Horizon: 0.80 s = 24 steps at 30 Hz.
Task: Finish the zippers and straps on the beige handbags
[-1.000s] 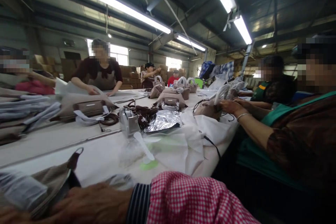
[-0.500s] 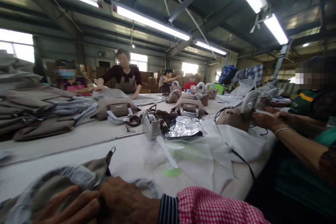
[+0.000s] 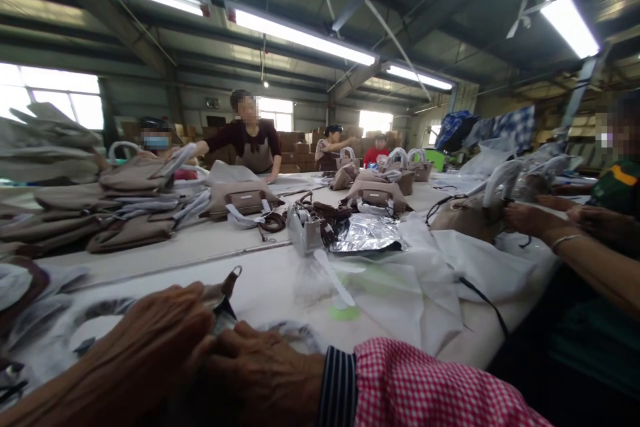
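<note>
Here, left hand [image 3: 135, 353] lies with fingers loosely spread on a taupe fabric handbag [image 3: 220, 290]; right hand [image 3: 260, 373] fingers hidden, grip unclear; finished-looking taupe bags [image 3: 130, 233] stacked beyond; this one seemingly unfinished.

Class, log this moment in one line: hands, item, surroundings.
left hand flat on taupe bag | right hand against left, grip hidden | bag near table edge | co-worker's hands on another bag

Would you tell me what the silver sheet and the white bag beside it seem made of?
Silver sheet: likely foil or metallised plastic; shiny, with sharp mirror-like crinkles. White bag: probably non-woven fabric; matte, with soft folds.
</note>
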{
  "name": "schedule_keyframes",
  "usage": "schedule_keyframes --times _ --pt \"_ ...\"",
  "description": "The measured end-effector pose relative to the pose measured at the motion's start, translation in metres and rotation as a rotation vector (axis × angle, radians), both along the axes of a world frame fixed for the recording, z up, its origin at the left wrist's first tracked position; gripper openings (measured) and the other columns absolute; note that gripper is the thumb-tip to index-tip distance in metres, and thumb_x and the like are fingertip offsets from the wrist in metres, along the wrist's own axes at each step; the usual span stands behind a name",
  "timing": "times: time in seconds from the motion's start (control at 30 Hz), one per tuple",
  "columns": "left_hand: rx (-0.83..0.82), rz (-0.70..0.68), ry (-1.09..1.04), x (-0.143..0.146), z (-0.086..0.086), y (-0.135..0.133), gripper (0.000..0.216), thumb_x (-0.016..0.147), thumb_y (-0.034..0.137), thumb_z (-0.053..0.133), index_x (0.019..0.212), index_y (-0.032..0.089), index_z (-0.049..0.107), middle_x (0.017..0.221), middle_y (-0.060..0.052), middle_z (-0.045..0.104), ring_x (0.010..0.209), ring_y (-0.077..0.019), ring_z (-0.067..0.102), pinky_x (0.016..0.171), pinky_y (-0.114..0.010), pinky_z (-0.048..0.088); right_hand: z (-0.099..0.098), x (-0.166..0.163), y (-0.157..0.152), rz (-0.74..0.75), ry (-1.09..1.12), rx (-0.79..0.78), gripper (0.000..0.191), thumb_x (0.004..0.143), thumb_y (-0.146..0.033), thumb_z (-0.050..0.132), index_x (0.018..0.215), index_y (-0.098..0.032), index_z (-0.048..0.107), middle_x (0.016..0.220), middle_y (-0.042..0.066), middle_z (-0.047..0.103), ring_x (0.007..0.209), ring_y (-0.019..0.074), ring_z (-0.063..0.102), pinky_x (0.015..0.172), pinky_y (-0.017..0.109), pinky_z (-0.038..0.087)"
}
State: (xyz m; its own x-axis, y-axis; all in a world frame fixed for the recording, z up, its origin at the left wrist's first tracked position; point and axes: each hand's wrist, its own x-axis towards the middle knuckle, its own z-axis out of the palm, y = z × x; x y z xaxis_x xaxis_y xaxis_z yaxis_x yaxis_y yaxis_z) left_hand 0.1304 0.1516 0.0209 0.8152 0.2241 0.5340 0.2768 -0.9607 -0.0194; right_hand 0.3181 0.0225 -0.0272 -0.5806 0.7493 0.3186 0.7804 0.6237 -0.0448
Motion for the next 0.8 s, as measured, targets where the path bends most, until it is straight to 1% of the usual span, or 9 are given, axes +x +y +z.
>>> schedule_keyframes --times 0.1,0.17,0.23,0.33,0.4,0.47,0.53,0.7,0.8 --pt "0.128 -0.078 0.033 -0.008 -0.004 0.006 0.034 0.081 0.022 0.048 0.093 0.032 0.079 0.093 -0.004 0.079 0.088 -0.0300 0.069 0.084 -0.043 0.057 -0.001 -0.003 -0.004 -0.076 0.000 0.048 0.037 0.094 -0.039 0.061 0.123 -0.019 0.051 0.120 0.009 0.062 0.097 0.0229 0.056 0.083 0.034 0.052" --pt "0.155 -0.101 -0.002 -0.015 -0.017 0.007 0.042 0.081 0.021 0.050 0.108 0.037 0.077 0.114 -0.001 0.078 0.113 -0.0311 0.066 0.105 -0.045 0.051 -0.002 -0.005 -0.005 -0.094 0.007 0.060 0.030 0.095 -0.038 0.059 0.118 -0.019 0.052 0.120 0.009 0.060 0.097 0.0218 0.054 0.080 0.032 0.051" --pt "0.143 -0.111 -0.008 -0.022 -0.030 0.007 0.043 0.081 0.023 0.055 0.116 0.039 0.075 0.132 0.001 0.073 0.128 -0.0305 0.060 0.114 -0.043 0.046 -0.003 -0.006 -0.005 -0.102 0.013 0.084 0.025 0.099 -0.036 0.056 0.117 -0.019 0.052 0.123 0.009 0.059 0.097 0.0210 0.053 0.080 0.032 0.051" --pt "0.068 -0.013 -0.005 -0.032 -0.032 0.001 0.040 0.088 0.023 0.052 0.120 0.035 0.073 0.145 0.000 0.065 0.130 -0.0268 0.060 0.107 -0.039 0.051 -0.002 -0.009 -0.005 -0.086 0.024 0.083 0.016 0.103 -0.034 0.052 0.111 -0.019 0.054 0.116 0.007 0.060 0.097 0.0204 0.052 0.082 0.031 0.051" --pt "-0.016 0.136 0.029 -0.036 -0.021 -0.010 0.033 0.097 0.024 0.046 0.112 0.031 0.075 0.147 -0.001 0.064 0.127 -0.0253 0.062 0.102 -0.039 0.052 0.002 -0.011 -0.009 -0.084 0.062 0.043 0.010 0.104 -0.030 0.053 0.105 -0.020 0.055 0.111 0.006 0.060 0.098 0.0196 0.053 0.084 0.031 0.050" --pt "-0.101 0.221 0.071 -0.036 -0.007 -0.022 0.028 0.100 0.036 0.049 0.098 0.028 0.076 0.146 -0.001 0.064 0.129 -0.0279 0.062 0.105 -0.044 0.050 0.008 -0.014 -0.013 -0.092 0.116 -0.014 0.007 0.105 -0.024 0.053 0.103 -0.019 0.058 0.108 0.005 0.061 0.100 0.0186 0.053 0.086 0.030 0.050" --pt "-0.178 0.307 0.060 -0.034 0.004 -0.031 0.024 0.099 0.040 0.057 0.095 0.028 0.076 0.141 0.000 0.067 0.121 -0.0276 0.066 0.101 -0.044 0.051 0.013 -0.014 -0.018 -0.085 0.163 -0.064 0.008 0.104 -0.019 0.053 0.102 -0.019 0.060 0.106 0.005 0.061 0.101 0.0179 0.054 0.087 0.030 0.050" --pt "-0.340 0.319 0.008 -0.032 0.010 -0.033 0.016 0.096 0.032 0.062 0.088 0.026 0.075 0.137 0.003 0.067 0.107 -0.0216 0.070 0.095 -0.037 0.051 0.017 -0.012 -0.021 -0.067 0.242 -0.104 0.013 0.101 -0.012 0.056 0.092 -0.018 0.063 0.100 0.005 0.063 0.097 0.0173 0.056 0.084 0.029 0.050" --pt "-0.383 0.281 -0.020 -0.033 0.007 -0.032 0.016 0.094 0.024 0.060 0.093 0.025 0.075 0.138 0.002 0.065 0.112 -0.0220 0.069 0.096 -0.036 0.051 0.016 -0.013 -0.022 -0.071 0.279 -0.097 0.015 0.101 -0.012 0.056 0.091 -0.018 0.065 0.099 0.005 0.064 0.097 0.0174 0.059 0.085 0.030 0.052"
